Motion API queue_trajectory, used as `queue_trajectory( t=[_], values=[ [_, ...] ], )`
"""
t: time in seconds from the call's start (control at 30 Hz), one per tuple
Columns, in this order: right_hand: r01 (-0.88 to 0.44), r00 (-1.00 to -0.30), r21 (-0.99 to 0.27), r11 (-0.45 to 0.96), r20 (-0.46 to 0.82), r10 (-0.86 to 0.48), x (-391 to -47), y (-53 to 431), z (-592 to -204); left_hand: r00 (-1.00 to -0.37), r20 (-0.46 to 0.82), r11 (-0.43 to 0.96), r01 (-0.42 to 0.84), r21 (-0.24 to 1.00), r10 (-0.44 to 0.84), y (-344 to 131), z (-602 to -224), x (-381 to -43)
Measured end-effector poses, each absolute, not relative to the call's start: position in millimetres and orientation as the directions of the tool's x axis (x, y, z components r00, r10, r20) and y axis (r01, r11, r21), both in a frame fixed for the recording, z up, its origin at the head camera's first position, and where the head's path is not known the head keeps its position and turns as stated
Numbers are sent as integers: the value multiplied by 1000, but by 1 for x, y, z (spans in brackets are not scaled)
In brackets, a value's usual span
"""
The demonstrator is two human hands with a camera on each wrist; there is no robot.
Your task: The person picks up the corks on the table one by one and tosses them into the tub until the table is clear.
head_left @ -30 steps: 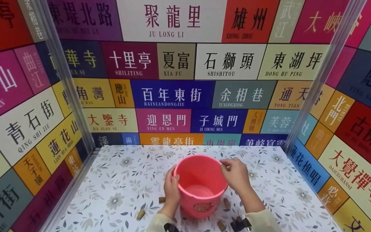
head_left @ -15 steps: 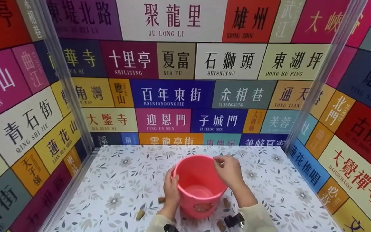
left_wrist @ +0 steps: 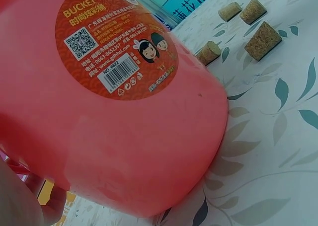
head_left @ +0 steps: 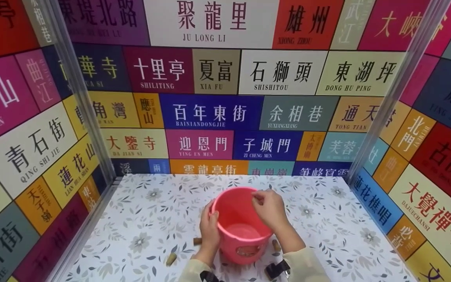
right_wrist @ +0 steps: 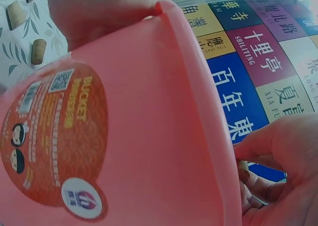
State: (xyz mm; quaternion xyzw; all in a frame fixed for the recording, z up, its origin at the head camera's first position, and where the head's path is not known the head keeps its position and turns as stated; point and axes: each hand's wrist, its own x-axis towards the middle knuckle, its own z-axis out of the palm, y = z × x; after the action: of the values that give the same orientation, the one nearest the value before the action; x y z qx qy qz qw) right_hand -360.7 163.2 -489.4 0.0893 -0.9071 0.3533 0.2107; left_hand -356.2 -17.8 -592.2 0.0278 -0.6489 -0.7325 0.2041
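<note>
A pink plastic bucket (head_left: 245, 227) with a round orange label (left_wrist: 117, 42) stands on the patterned table. My left hand (head_left: 210, 227) grips its left side, thumb at the rim. Over the bucket's opening, near the right rim, is my right hand (head_left: 268, 207), pinching a cork (right_wrist: 242, 170) between thumb and fingers. Most of that cork is hidden by the fingers and the rim. Left of the bucket lie two loose corks, a nearer cork (head_left: 172, 258) and a farther cork (head_left: 197, 241). Another cork (head_left: 276, 245) lies to its right.
The table (head_left: 139, 219) has a white cover with grey leaves and flowers. Walls (head_left: 210, 113) of coloured name panels enclose it at the back and both sides. In the left wrist view, several corks, including a large cork (left_wrist: 263, 40), lie beyond the bucket.
My right hand has moved left, from the bucket's right rim to over its opening, still pinching the cork. My left hand keeps its hold on the bucket.
</note>
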Motion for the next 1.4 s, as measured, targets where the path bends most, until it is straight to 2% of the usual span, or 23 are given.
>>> queue_trajectory(
  t=[0.33, 0.8, 1.4],
  values=[
    [-296, -916, -632, 716, 401, -25, -359, 154, -488, -929, 197, -75, 232, 970, -315, -18, -592, -356],
    [-339, -908, -618, 709, 413, -75, -357, 143, -495, -918, 232, -63, 265, 962, -322, -19, -592, -355],
    [-283, -940, -628, 725, 333, -79, -359, 137, -495, -914, 239, -55, 271, 961, -328, -20, -590, -355]
  ],
)
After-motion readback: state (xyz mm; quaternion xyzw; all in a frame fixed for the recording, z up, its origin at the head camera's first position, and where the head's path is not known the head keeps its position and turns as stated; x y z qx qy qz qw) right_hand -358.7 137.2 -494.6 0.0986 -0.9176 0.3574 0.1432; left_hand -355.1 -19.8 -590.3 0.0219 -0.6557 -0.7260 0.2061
